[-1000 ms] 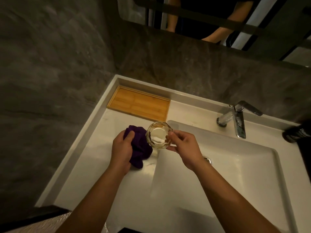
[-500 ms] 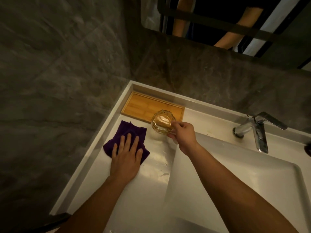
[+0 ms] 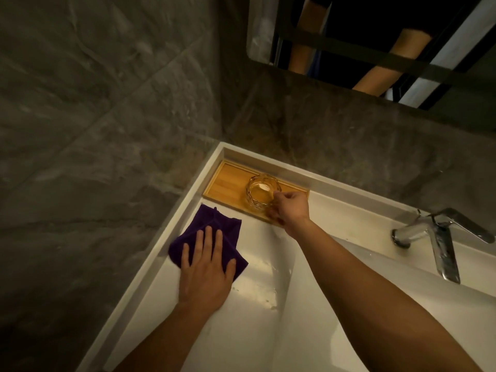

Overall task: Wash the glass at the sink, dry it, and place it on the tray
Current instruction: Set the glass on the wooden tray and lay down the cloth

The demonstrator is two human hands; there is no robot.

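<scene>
fingers of the right hand (image 3: 291,208) pinch the glass's (image 3: 263,194) rim, arm stretched out over the counter.

the sink (image 3: 375,304) fills the lower right; the wooden tray (image 3: 228,183) sits in the back corner, the glass upright on it, where half a second ago it hung short of the tray. left hand (image 3: 205,272) stays flat, fingers spread, on the purple cloth (image 3: 214,224).

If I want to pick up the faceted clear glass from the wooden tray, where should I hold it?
Probably grip the faceted clear glass by its side walls from the basin side: it stands upright, mouth up, and the wall rises behind the wooden tray.
</scene>
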